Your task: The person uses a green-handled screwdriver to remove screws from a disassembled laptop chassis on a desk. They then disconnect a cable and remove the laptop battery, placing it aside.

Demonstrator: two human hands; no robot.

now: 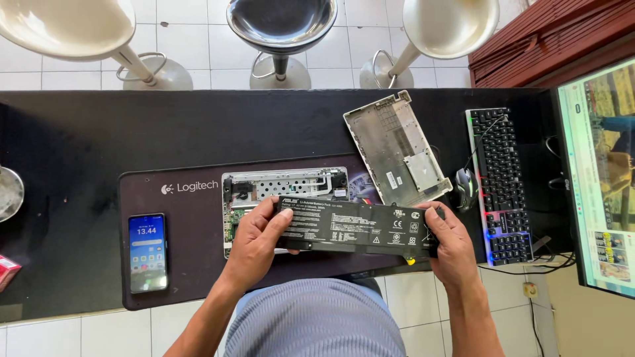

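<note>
Long black battery pack (357,228) is held level in both hands, just above the near edge of the opened laptop chassis (284,188). Left hand (254,241) is clenched on the left end, thumb on the label face; right hand (450,241) grips the right end, fingers (433,215) wrapped over the far edge. Judgement: keep it flat, don't flex the cells, keep even support at both ends, watch the yellow tab beneath. Removed bottom cover (397,149) lies right of the chassis, phone (147,252) left of it on the dark mat (185,218).
</note>
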